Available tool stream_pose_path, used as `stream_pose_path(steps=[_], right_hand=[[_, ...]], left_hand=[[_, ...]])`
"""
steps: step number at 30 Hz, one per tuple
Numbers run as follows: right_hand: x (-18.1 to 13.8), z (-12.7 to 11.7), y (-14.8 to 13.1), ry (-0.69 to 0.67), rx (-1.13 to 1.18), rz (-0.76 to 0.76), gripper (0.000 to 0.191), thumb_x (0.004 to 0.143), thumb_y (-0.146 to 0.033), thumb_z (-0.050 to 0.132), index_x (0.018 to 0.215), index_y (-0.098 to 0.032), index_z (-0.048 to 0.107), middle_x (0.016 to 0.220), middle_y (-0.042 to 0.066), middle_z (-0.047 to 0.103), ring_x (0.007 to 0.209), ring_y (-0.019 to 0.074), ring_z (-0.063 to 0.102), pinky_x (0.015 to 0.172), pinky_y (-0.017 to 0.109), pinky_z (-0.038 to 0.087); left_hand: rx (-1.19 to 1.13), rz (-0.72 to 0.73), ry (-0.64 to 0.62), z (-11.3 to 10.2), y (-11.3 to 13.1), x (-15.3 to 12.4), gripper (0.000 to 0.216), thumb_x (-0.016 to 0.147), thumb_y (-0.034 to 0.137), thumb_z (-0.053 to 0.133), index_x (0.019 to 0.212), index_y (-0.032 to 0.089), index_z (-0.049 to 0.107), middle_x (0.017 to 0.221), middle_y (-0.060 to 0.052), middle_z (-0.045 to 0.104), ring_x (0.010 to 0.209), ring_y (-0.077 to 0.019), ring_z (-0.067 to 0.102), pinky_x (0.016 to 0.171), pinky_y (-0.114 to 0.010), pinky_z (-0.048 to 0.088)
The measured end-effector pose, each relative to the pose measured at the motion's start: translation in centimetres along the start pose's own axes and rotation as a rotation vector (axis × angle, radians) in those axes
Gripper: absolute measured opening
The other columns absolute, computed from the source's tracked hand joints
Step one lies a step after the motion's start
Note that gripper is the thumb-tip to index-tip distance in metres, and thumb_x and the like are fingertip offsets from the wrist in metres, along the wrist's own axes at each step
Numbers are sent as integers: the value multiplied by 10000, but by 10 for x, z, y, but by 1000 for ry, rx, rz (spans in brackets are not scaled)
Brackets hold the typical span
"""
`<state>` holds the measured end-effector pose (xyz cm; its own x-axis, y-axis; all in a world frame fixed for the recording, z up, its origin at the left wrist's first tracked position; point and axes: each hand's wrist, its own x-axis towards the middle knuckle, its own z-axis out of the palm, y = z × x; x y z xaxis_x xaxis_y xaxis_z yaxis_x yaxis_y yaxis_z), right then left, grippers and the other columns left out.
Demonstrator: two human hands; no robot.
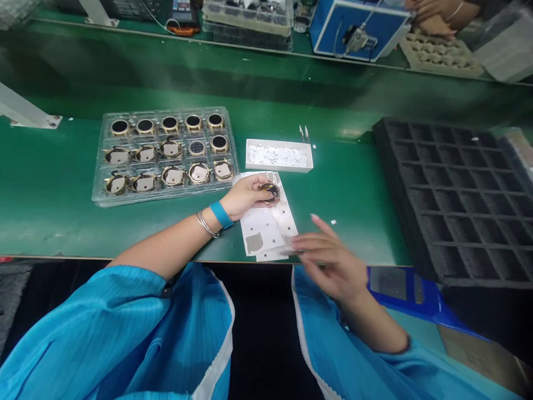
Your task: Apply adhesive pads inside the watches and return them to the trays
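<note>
My left hand (249,195) grips a round gold-rimmed watch case (270,193) by its edge, thumb across its dark open inside. It holds the case over the upper part of a white sheet of adhesive pieces (260,225), which is dotted with small dark squares and has a grey patch at its lower left. Beside the sheet's lower right corner is my right hand (333,261), smeared by motion, its forefinger raised away from the others. Something pale and blurred shows at its fingertips; I cannot tell whether it is held.
A clear tray (96,178) of several watch cases lies at left, some with dark faces up, others with pale inner pieces. Behind the sheet stand a white box of small scraps (278,168) and tweezers (305,133). A black foam tray (410,222) overhangs the right edge. A co-worker's hand (433,8) is across the shelf.
</note>
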<state>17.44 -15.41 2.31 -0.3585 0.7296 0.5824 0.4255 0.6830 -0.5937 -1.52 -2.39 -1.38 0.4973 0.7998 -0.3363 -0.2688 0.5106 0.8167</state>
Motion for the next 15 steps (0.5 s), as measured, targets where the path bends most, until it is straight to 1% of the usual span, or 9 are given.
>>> stream_pose_path(steps=[3, 4, 5, 6, 7, 9, 10, 12, 15], right_hand=[[37, -16, 4, 255, 48, -4, 168, 858, -121, 643, 886, -286, 635, 827, -44, 724, 806, 181, 727, 1143, 590, 388], [52, -19, 9, 343, 57, 8, 150, 844, -139, 682, 879, -280, 646, 820, -39, 715, 807, 181, 722, 1143, 583, 391], [67, -19, 17, 399, 65, 30, 139, 825, -163, 721, 884, -271, 656, 823, -32, 706, 815, 183, 716, 1127, 570, 413], [80, -19, 26, 415, 76, 62, 152, 807, -194, 752, 911, -262, 664, 833, -23, 700, 827, 186, 711, 1097, 552, 448], [91, -16, 35, 387, 91, 106, 190, 795, -229, 771, 953, -253, 668, 847, -15, 697, 841, 189, 707, 1055, 528, 487], [104, -8, 53, 282, 149, 206, 252, 784, -304, 784, 1000, -235, 674, 858, -5, 700, 852, 192, 702, 953, 473, 554], [107, -3, 61, 233, 197, 259, 247, 780, -331, 785, 979, -226, 685, 853, -1, 706, 847, 192, 701, 905, 444, 574], [104, 7, 70, 172, 315, 345, 187, 764, -348, 794, 867, -218, 710, 828, 5, 718, 822, 186, 699, 833, 396, 590], [94, 15, 73, 151, 445, 398, 116, 751, -311, 803, 774, -230, 724, 858, 5, 735, 857, 180, 693, 847, 371, 573]], left_hand=[[2, 40, -23, 0, 7, -4, 288, 649, 105, 821, 805, 128, 579, 769, -25, 702, 728, -145, 694, 720, -294, 573], [-7, 49, -16, 0, 10, -7, 282, 658, 117, 820, 803, 132, 578, 800, -37, 715, 750, -152, 700, 715, -289, 576], [-23, 60, -2, 1, 14, -9, 268, 676, 124, 810, 805, 136, 576, 835, -49, 727, 772, -161, 708, 714, -287, 581], [-47, 71, 17, 2, 17, -12, 244, 701, 128, 793, 819, 141, 580, 865, -57, 735, 790, -170, 716, 715, -285, 585], [-73, 81, 38, 4, 21, -14, 209, 733, 131, 768, 851, 145, 595, 885, -61, 739, 800, -175, 722, 717, -283, 590], [-111, 88, 88, 6, 26, -17, 152, 806, 144, 700, 947, 152, 643, 886, -62, 741, 789, -178, 729, 719, -279, 598], [-123, 85, 118, 6, 27, -17, 151, 836, 149, 665, 987, 153, 663, 878, -61, 740, 776, -175, 728, 723, -282, 602], [-145, 74, 162, 6, 29, -18, 158, 868, 148, 615, 1006, 141, 693, 877, -67, 738, 763, -167, 723, 757, -302, 610], [-201, 61, 142, 5, 30, -18, 190, 854, 108, 582, 991, 108, 713, 909, -90, 740, 799, -176, 723, 843, -348, 608]])
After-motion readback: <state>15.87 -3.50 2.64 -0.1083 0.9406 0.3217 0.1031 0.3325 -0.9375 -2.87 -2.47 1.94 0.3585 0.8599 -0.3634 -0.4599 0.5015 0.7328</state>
